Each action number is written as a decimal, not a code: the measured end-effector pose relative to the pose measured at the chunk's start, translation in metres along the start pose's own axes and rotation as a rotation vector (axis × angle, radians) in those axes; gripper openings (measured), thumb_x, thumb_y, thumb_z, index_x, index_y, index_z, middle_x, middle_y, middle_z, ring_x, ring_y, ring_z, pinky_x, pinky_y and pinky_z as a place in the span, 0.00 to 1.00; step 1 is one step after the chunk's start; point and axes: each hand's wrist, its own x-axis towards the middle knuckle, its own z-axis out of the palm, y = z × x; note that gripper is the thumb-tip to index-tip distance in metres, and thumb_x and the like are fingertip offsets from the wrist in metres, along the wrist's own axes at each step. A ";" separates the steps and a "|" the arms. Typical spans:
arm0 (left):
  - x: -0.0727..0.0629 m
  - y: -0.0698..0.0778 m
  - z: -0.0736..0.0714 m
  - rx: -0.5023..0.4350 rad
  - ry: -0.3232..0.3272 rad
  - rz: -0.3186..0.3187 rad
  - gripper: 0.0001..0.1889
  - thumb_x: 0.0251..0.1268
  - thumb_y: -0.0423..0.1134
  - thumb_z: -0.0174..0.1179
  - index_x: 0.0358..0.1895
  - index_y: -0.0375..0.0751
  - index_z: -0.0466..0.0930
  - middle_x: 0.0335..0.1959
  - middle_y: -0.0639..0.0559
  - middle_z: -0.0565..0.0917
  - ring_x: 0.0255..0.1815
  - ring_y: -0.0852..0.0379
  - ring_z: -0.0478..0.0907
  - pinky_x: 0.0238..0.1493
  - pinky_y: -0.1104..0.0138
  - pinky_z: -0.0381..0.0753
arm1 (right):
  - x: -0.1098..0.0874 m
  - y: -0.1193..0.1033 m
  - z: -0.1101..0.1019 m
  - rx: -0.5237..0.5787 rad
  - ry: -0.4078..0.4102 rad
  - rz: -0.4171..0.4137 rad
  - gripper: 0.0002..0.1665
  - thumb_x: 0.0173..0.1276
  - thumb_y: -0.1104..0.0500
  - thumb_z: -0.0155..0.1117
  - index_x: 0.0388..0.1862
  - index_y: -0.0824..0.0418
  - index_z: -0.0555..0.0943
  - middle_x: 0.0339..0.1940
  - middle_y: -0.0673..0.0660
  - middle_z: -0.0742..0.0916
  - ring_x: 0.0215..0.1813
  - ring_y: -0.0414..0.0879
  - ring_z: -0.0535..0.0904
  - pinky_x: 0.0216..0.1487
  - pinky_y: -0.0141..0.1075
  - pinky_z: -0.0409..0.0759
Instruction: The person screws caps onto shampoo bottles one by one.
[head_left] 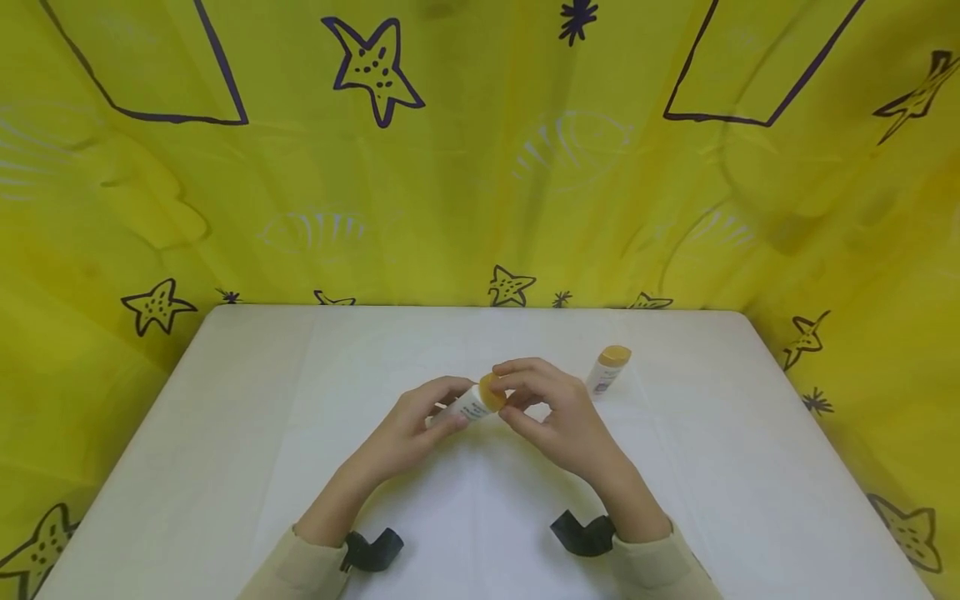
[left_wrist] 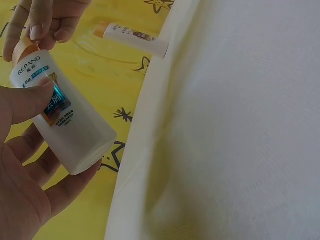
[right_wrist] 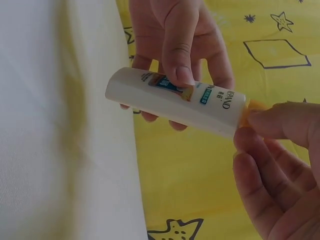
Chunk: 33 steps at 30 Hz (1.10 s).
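A white bottle (left_wrist: 82,127) with an orange cap (head_left: 491,393) and a printed label is held tilted above the table, cap end toward the right hand. My left hand (head_left: 420,421) grips its body, thumb across the label and fingers round the back, as the left wrist view shows. With thumb and fingertips my right hand (head_left: 558,412) pinches the orange cap, which sits on the bottle's neck. A second white bottle (head_left: 604,377) with an orange cap stands on the table just beyond my right hand.
The table (head_left: 225,433) has a white cover. Behind it and at both sides hangs a yellow curtain (head_left: 450,183) with starfish and fish drawings. Black straps with a bent black piece (head_left: 375,550) sit at both wrists.
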 end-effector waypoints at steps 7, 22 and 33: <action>-0.001 0.003 0.001 0.006 -0.010 0.016 0.19 0.70 0.37 0.62 0.62 0.48 0.75 0.54 0.58 0.83 0.52 0.60 0.79 0.53 0.61 0.82 | 0.000 -0.002 -0.002 -0.054 -0.015 0.060 0.17 0.60 0.61 0.76 0.48 0.53 0.85 0.55 0.50 0.85 0.58 0.44 0.81 0.47 0.35 0.85; -0.002 0.005 -0.001 0.034 0.000 0.014 0.19 0.70 0.38 0.62 0.62 0.50 0.75 0.55 0.59 0.83 0.53 0.61 0.79 0.51 0.62 0.82 | 0.000 -0.001 -0.002 -0.006 -0.027 0.065 0.18 0.61 0.64 0.75 0.50 0.55 0.84 0.50 0.49 0.86 0.40 0.39 0.84 0.40 0.32 0.85; 0.000 0.004 -0.001 0.033 -0.012 0.028 0.19 0.70 0.39 0.62 0.62 0.50 0.76 0.56 0.59 0.82 0.52 0.59 0.78 0.51 0.62 0.81 | -0.001 0.001 -0.005 -0.041 -0.050 0.028 0.21 0.61 0.69 0.72 0.52 0.55 0.84 0.57 0.52 0.84 0.38 0.38 0.85 0.41 0.30 0.85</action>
